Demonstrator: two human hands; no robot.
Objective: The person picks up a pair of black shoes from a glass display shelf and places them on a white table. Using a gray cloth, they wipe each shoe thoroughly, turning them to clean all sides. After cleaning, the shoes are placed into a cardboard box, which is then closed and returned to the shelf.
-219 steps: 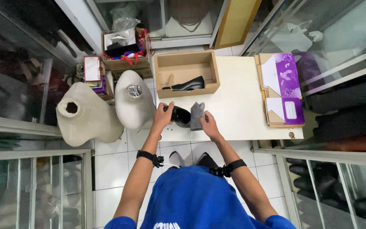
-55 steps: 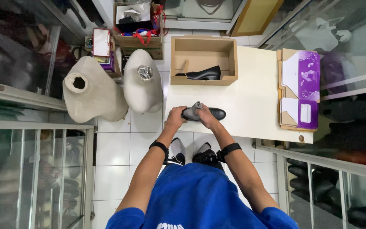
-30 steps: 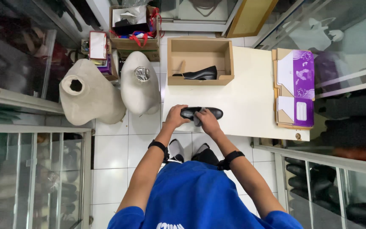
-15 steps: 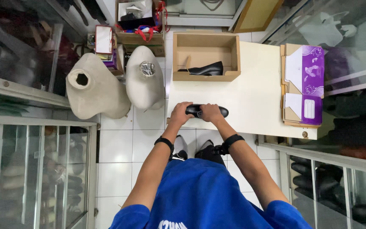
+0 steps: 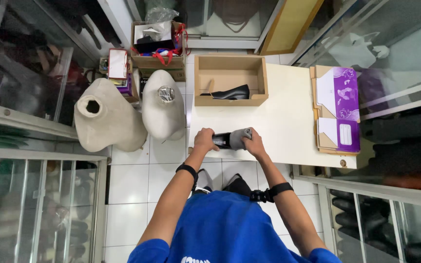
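Shoe (image 5: 222, 140) between both hands, open cardboard box (image 5: 230, 62) beyond.

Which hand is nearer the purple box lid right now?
Right. The right hand sits at the shoe's grey-cloth end, closer to the purple lid; the left hand grips the far end.

We see an open tan cardboard shoebox (image 5: 230, 80) at the far edge of the white table (image 5: 288, 126). On the table's right end lies a flattened purple-and-white box (image 5: 339, 109). On the floor beyond stand a brown carton (image 5: 157, 61) and a small red-and-white package (image 5: 118, 64).
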